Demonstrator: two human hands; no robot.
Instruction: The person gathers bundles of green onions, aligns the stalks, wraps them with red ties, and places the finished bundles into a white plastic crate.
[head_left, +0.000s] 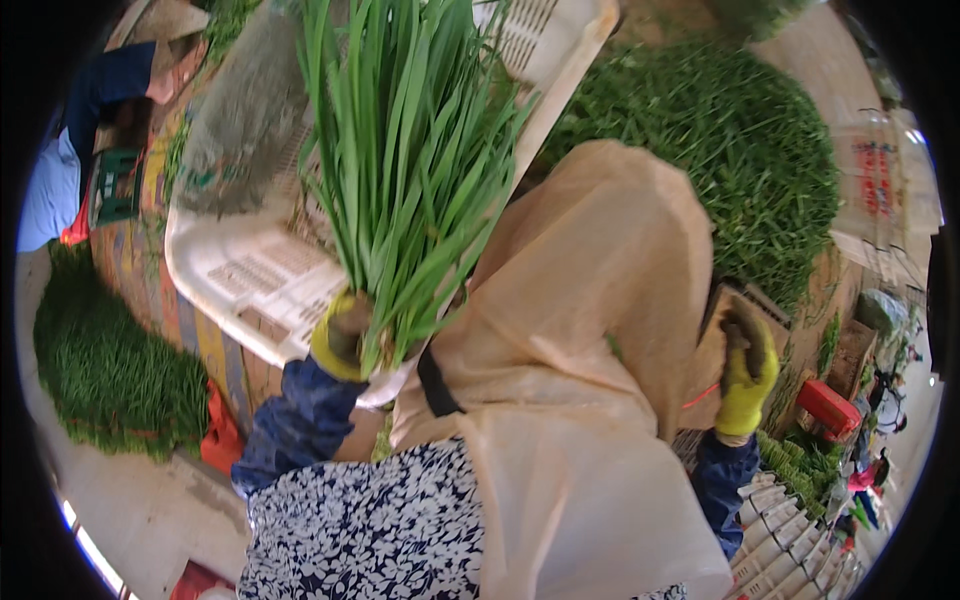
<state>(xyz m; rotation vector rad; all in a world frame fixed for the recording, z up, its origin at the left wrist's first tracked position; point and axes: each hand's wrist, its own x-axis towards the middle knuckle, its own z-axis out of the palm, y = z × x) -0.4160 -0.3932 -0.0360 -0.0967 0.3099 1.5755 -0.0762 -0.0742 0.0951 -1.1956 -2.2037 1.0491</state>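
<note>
My left hand (341, 334), in a yellow glove with a dark palm, grips the base of a bunch of long green leaves, probably chives (409, 165). The bunch fans out away from me over a white slotted plastic crate (225, 281). On the right, my right hand (746, 375) wears a matching glove, its fingers loosely curled and nothing visible in them. It is beside a brown board or box (694, 401) that has a thin red strand on it. A tan apron (592, 300) covers my lap and knee.
A large heap of cut greens (720, 150) lies beyond my knee. More bundled greens (112, 360) are at left, near a green crate (118, 184) and another person's leg (105, 75). Dark netting (247, 105) hangs over the white crate. A red container (829, 409) stands far right.
</note>
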